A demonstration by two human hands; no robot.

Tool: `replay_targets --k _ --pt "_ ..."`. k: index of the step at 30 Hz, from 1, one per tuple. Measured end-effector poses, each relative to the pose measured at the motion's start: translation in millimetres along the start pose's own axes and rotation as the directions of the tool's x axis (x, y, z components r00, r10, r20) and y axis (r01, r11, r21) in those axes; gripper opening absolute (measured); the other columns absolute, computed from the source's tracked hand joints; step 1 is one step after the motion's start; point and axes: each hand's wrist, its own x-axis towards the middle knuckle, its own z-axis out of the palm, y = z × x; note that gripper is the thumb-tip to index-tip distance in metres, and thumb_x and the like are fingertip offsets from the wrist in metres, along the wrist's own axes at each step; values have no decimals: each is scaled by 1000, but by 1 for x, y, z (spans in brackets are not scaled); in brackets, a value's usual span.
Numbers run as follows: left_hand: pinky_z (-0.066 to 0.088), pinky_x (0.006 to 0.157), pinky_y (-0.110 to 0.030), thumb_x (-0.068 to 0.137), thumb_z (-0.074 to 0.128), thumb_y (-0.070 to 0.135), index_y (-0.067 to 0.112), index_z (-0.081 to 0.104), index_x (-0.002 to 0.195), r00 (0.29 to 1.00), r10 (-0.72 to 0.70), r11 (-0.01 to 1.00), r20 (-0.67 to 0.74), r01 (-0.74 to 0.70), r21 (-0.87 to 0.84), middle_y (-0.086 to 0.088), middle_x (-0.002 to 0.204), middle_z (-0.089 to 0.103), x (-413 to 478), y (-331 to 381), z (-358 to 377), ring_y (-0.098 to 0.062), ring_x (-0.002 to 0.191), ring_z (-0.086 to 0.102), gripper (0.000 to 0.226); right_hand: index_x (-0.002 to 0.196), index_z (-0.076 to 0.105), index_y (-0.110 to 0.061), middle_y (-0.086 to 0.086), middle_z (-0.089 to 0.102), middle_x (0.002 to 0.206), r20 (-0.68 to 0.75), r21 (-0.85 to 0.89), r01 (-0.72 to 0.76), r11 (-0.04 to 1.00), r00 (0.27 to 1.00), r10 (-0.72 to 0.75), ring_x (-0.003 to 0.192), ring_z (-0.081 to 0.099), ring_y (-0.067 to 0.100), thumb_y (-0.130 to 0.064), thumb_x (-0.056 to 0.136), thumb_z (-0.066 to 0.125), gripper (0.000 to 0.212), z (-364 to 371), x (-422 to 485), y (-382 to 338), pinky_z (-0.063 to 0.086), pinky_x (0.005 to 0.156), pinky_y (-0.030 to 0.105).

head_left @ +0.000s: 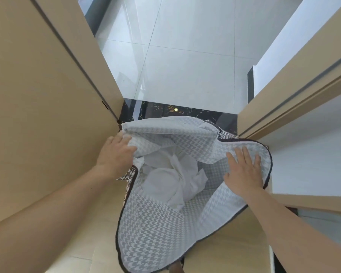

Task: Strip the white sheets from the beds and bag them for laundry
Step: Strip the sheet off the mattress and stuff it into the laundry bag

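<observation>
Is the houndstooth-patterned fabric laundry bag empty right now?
No: crumpled white sheets lie inside the houndstooth-patterned fabric laundry bag, plainly visible through its wide-open mouth.

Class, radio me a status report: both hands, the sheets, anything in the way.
Left hand grips laundry bag rim; right hand flat on its lining. White sheets inside. Door frame close right.

The sheets (171, 174) are lying in the bag (156, 223). The bag is sitting between a door (37, 95), left, and a door frame (283, 85), right.
</observation>
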Motion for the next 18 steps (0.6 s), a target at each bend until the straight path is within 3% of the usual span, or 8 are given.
replay_targets --k 2,4,6,7,10,13,16,18 --pt "13 119 -50 99 29 46 23 60 134 996 83 996 43 -83 18 -6 157 39 -2 26 -8 -26 151 18 53 159 9 -26 7 -6 168 17 -9 17 1000 1000 -17 153 -12 29 -45 97 42 73 4 -1 0 -5 120 57" --pt "7 120 -54 91 20 70 20 68 124 961 125 988 248 -142 55 -8 148 51 -9 51 -9 -27 147 28 77 159 7 -26 8 -8 168 34 -20 40 999 999 -39 153 -15 30 -46 97 42 74 7 -2 1 -6 119 58" --pt "4 117 -57 83 35 81 24 72 107 889 97 957 448 -207 204 -2 127 66 -17 62 -3 -27 136 42 72 159 5 -28 7 -10 167 49 -50 41 998 998 -39 152 -16 30 -47 97 43 76 12 -4 9 -6 119 58" --pt "6 116 -58 83 45 77 24 69 105 872 59 935 485 -219 280 -1 122 67 -20 57 1 -28 132 45 62 159 4 -29 7 -11 167 57 -63 21 998 998 -17 152 -16 31 -49 96 44 77 14 -4 17 -6 119 58" --pt "13 118 -56 93 49 46 14 44 145 905 -144 893 400 -55 447 -14 146 47 -31 10 26 -35 142 32 61 159 2 -29 7 -12 167 133 -75 -97 992 985 107 152 -15 33 -53 93 47 84 25 -5 55 0 119 60" --pt "9 119 -58 93 40 51 11 4 160 879 -302 896 369 130 424 -21 164 12 -44 -37 57 -38 152 9 86 160 2 -29 6 -9 167 204 -132 -159 978 962 184 152 -11 33 -58 90 47 88 38 -11 77 8 117 61" --pt "4 119 -62 93 30 65 17 -8 160 902 -233 941 365 115 317 -21 166 -2 -51 -35 75 -39 153 -4 90 159 3 -28 5 -7 168 168 -110 -102 989 978 120 152 -12 31 -59 92 43 84 50 -20 64 5 116 64" --pt "-1 117 -64 93 24 68 24 -6 160 941 -155 968 301 84 235 -17 167 -5 -50 -19 76 -38 153 -9 86 160 5 -28 5 -4 168 126 -92 -62 994 989 73 153 -10 30 -61 92 40 83 52 -25 48 3 116 65"
